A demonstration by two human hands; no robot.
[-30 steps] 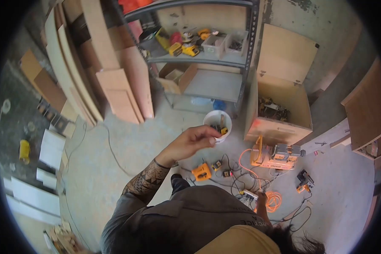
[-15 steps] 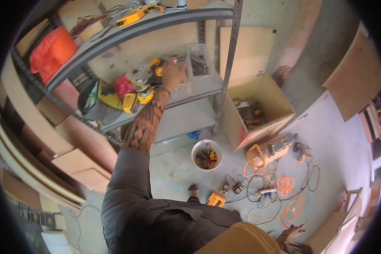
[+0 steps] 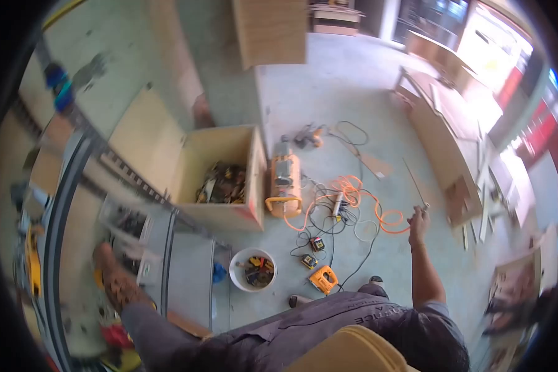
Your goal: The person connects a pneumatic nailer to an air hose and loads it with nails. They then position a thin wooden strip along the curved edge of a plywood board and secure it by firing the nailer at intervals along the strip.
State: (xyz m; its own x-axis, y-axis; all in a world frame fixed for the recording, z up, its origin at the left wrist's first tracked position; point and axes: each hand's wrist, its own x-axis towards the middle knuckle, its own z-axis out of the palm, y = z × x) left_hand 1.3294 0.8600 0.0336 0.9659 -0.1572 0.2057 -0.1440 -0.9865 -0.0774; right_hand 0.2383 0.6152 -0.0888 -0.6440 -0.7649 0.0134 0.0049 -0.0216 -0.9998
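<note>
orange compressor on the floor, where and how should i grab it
Probably by the raised handle, coming from the wearer's side: the orange compressor lies lengthwise with that loop at its near end, and the open wooden box stands close along its left side.

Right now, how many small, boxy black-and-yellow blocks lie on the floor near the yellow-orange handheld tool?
2: the nearer block is just beyond the yellow-orange handheld tool; the farther block lies toward the orange cylindrical compressor. More could be hidden.
</note>
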